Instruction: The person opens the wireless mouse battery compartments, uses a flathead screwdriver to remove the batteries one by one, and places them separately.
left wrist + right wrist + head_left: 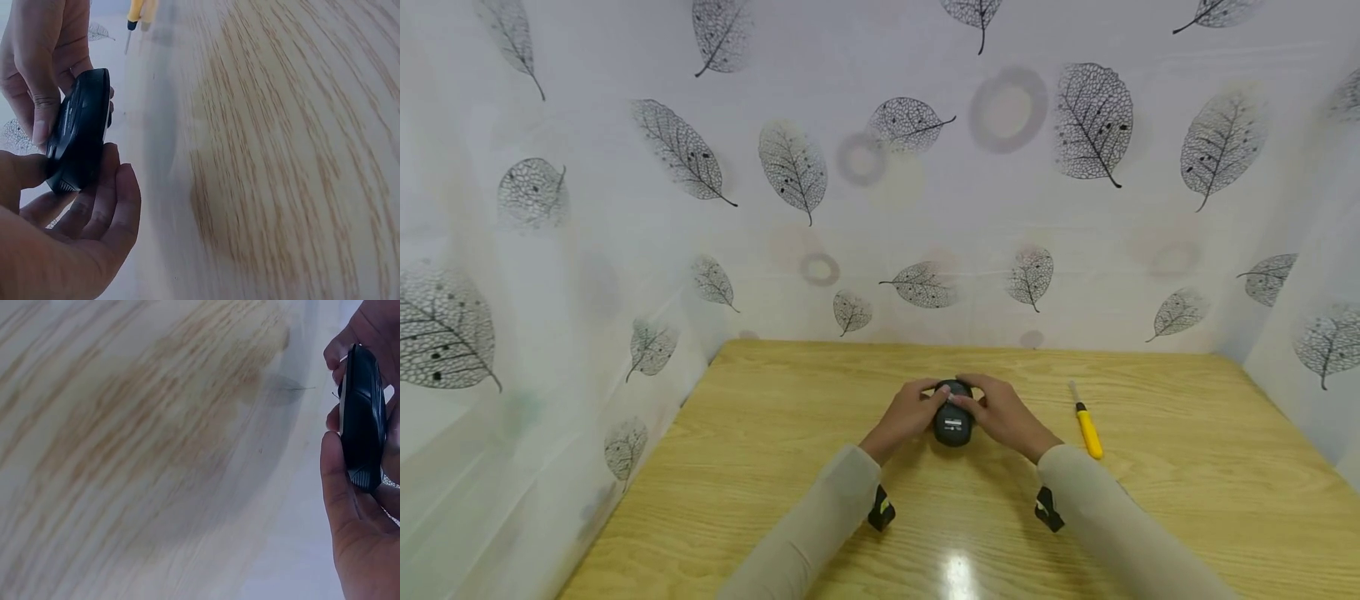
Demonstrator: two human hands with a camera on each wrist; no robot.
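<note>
A black computer mouse [952,432] is held up over the table between both hands, with its underside and a small white label turned towards the head camera. My left hand [912,410] grips its left side, thumb on the label face and fingers curled behind. From the right, my right hand [1006,413] grips the same mouse, its thumb close to the left one near the upper end. In the left wrist view the mouse [81,131] stands edge-on between the two hands. The right wrist view shows the mouse's dark side [364,419], with fingertips along its pale edge.
A screwdriver [1087,432] with a yellow handle lies on the wooden table [775,433], right of the hands. Behind and beside the table hangs a white leaf-patterned sheet [895,208]. Black wrist cameras are strapped under both sleeves.
</note>
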